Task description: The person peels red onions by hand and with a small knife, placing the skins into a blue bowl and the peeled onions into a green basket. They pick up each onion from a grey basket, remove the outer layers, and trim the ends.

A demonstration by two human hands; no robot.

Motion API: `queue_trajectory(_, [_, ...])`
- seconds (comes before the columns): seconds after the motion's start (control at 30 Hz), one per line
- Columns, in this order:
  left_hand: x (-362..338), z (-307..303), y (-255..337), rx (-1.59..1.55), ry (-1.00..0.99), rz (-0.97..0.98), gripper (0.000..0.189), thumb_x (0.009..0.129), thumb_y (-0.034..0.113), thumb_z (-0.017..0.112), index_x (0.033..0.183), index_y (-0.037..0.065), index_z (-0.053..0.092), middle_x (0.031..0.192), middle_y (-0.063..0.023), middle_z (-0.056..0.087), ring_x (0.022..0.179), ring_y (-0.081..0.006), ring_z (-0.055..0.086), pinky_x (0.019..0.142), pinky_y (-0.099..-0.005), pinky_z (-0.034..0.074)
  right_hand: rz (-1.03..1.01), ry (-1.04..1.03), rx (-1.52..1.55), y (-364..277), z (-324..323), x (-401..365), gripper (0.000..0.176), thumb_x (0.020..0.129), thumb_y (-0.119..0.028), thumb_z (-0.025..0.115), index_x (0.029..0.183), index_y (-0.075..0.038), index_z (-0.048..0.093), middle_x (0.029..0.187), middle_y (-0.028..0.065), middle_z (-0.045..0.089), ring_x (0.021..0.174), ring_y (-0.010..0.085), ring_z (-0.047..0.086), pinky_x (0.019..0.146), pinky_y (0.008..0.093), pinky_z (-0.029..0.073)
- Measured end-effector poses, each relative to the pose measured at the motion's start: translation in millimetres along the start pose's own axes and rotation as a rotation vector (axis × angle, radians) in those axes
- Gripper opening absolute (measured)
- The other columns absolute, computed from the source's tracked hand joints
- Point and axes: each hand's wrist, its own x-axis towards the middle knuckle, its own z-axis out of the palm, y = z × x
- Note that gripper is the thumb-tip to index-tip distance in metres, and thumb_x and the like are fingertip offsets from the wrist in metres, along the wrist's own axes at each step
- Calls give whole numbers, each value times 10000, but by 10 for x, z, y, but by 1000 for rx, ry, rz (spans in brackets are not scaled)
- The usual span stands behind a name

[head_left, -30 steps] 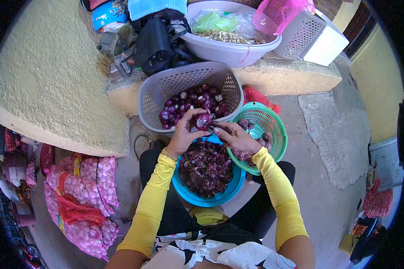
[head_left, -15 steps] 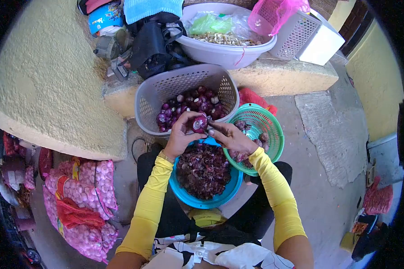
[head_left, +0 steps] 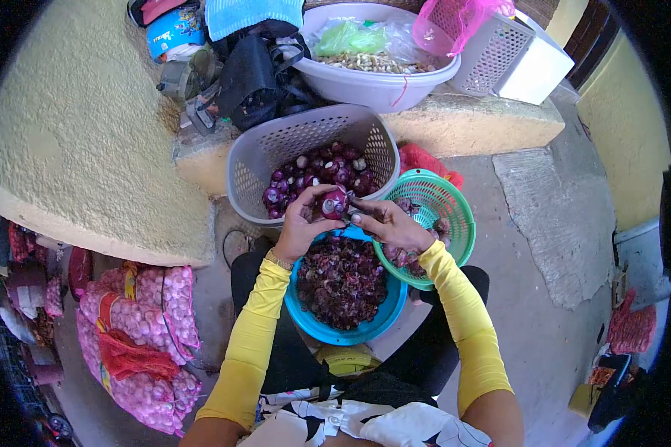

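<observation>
A purple onion (head_left: 333,203) is held in my left hand (head_left: 303,223), above the near edge of a grey perforated basket (head_left: 257,160) with many peeled onions inside. My right hand (head_left: 395,226) is closed at the onion's right side, its fingers round a small dark object that I cannot make out. Below both hands stands a blue basin (head_left: 395,316) full of dark red onion skins (head_left: 341,283). A green colander (head_left: 464,223) with several unpeeled onions is beside and partly under my right hand.
Pink net sacks of garlic (head_left: 138,328) lie at the left. Behind the grey basket, a ledge (head_left: 492,123) carries a white tub (head_left: 380,89), a black bag (head_left: 250,82) and a crate (head_left: 492,59). A red net bag (head_left: 429,164) lies behind the colander.
The onion has turned slightly between my hands, and the fingers of my right hand have shifted a little. The whole view has moved slightly.
</observation>
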Motion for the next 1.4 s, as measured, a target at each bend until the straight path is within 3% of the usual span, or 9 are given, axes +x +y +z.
queue_trajectory(0.47, [-15, 48, -36, -180, 26, -6, 617, 712, -90, 758, 1276, 9, 529, 1228, -65, 600, 1115, -154, 579, 989, -304, 462, 36, -19, 100, 63, -28, 10, 520, 962, -255, 617, 1392, -8, 461, 846, -74, 551, 650, -2, 439, 522, 160, 348])
queue_trajectory(0.57, [-28, 67, -60, -290, 43, -48, 612, 723, -82, 754, 1281, 11, 523, 1233, -70, 601, 1131, -160, 576, 991, -307, 464, -39, 0, 44, 18, -17, 2, 538, 964, -249, 613, 1407, -1, 437, 800, -80, 528, 637, 1, 429, 515, 168, 337])
queue_trajectory(0.63, [-38, 95, -47, -358, 35, -68, 612, 733, -78, 748, 1292, 13, 515, 1247, -72, 594, 1139, -165, 575, 994, -311, 464, -117, 10, 18, -22, -18, -17, 528, 947, -267, 633, 1389, -27, 470, 940, 8, 643, 791, 53, 521, 621, 212, 439])
queue_trajectory(0.83, [-101, 114, -253, -661, 37, -181, 645, 787, -25, 729, 1365, 21, 447, 1308, -95, 562, 1175, -204, 573, 1016, -350, 477, -41, -77, 136, -5, -61, -30, 651, 945, -256, 636, 1490, -84, 325, 1059, 16, 654, 789, 46, 525, 624, 201, 442])
queue_trajectory(0.93, [-120, 99, -285, -762, -1, -223, 650, 824, 37, 725, 1392, 20, 411, 1307, -103, 566, 1196, -230, 566, 1040, -390, 477, -146, -41, 136, -28, -25, -40, 640, 946, -254, 636, 1493, -118, 333, 1001, -19, 649, 722, 24, 494, 568, 179, 402])
queue_trajectory(1.07, [-130, 135, -292, -846, -17, -236, 635, 843, 56, 715, 1399, 39, 408, 1326, -93, 551, 1224, -236, 546, 1060, -402, 460, -95, -46, 178, -83, -16, -81, 622, 948, -249, 636, 1488, -134, 350, 946, -48, 631, 679, 11, 463, 542, 172, 375])
queue_trajectory(1.2, [-105, 151, -232, -891, -27, -237, 554, 881, -2, 651, 1381, 65, 424, 1344, -81, 517, 1224, -207, 536, 1025, -370, 501, -67, -66, 185, -41, -50, -48, 611, 949, -245, 635, 1485, -140, 362, 923, -54, 618, 683, 14, 466, 547, 173, 383])
queue_trajectory(1.37, [-92, 132, -231, -795, -40, -276, 474, 941, 92, 608, 1379, 81, 428, 1340, -71, 514, 1239, -206, 519, 1065, -403, 450, -104, 20, 143, -42, 9, -56, 608, 950, -237, 631, 1481, -105, 366, 917, -37, 622, 692, 26, 476, 573, 188, 408])
queue_trajectory(1.4, [-83, 133, -240, -734, -56, -249, 446, 967, 138, 580, 1382, 82, 426, 1335, -68, 515, 1236, -202, 518, 1069, -410, 436, -143, 43, 113, -37, 17, -45, 601, 949, -234, 630, 1473, -87, 375, 941, -24, 632, 732, 36, 501, 625, 200, 435])
